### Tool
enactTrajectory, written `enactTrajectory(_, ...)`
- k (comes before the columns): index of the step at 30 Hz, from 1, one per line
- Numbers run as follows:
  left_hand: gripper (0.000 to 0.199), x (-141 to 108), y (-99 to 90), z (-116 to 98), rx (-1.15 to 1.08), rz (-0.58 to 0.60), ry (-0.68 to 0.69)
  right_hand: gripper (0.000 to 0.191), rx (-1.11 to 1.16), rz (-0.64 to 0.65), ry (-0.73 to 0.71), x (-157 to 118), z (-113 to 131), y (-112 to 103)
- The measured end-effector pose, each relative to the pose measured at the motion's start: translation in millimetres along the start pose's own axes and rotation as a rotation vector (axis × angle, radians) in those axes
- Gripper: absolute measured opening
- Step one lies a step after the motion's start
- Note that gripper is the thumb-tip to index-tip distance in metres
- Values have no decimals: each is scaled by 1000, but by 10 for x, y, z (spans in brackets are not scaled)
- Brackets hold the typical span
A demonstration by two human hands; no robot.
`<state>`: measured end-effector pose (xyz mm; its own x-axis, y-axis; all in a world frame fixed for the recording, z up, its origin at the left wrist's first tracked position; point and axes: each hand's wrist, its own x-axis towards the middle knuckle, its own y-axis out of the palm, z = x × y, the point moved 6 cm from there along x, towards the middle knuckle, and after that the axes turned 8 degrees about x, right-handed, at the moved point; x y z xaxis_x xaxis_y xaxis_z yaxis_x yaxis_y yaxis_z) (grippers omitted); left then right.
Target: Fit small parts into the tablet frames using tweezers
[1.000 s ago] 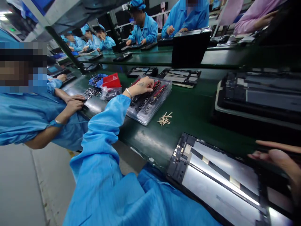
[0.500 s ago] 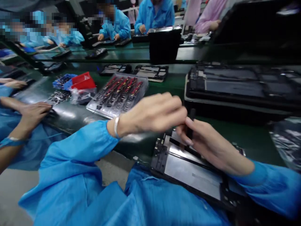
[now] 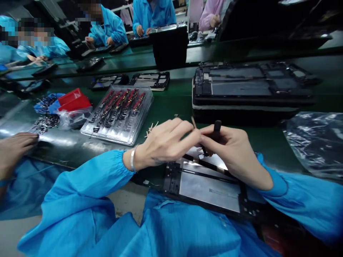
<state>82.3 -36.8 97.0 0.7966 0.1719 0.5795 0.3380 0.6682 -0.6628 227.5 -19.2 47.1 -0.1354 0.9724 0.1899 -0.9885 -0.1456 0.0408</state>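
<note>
My left hand is closed in a pinch, its fingertips meeting those of my right hand. A thin tan strip sticks up at the left fingertips. My right hand holds a dark, narrow part with a rounded black end; a small cable-like piece hangs below the fingers. Under both hands lies an opened tablet-like device, its silver plates and black frame showing, partly hidden by my right hand. Several small tan strips lie on the bench behind my left hand.
A clear tray of red and black parts stands left, beside a red bin and a plastic bag. Stacked devices are behind my hands; a shiny bag lies right. A co-worker's hand is at left.
The view has shifted right. The dark part is tilted differently in my right hand, and the tan strip now shows at my left fingertips. Both hands stay close together over the device.
</note>
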Motion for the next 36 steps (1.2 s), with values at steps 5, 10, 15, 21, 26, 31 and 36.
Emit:
enactTrajectory(5, 19, -15, -37, 2, 20, 123, -84, 13, -368, 23, -274, -92, 201, 44)
enactTrajectory(10, 17, -32, -145, -149, 116, 77, -68, 13, -514, 68, -399, -166, 240, 118)
enactTrajectory(15, 20, -160, -37, 36, 178, 138, -113, 10, -518, 90, -337, -127, 162, 95)
enactTrajectory(21, 19, -632, 390, 664, 227, 751, -358, 13, -361, 25, -102, 5, -5, -49)
enactTrajectory(26, 28, -817, 412, 705, 177, 983, -347, 13, -320, 17, -57, 24, -59, -73)
enactTrajectory(31, 30, -553, 285, 603, -34, 570, -465, 19, -111, -41, 63, 2, -126, -59)
enactTrajectory(36, 33, -238, 496, 298, -1147, 246, -745, 24, 91, -55, 129, -46, -163, 18)
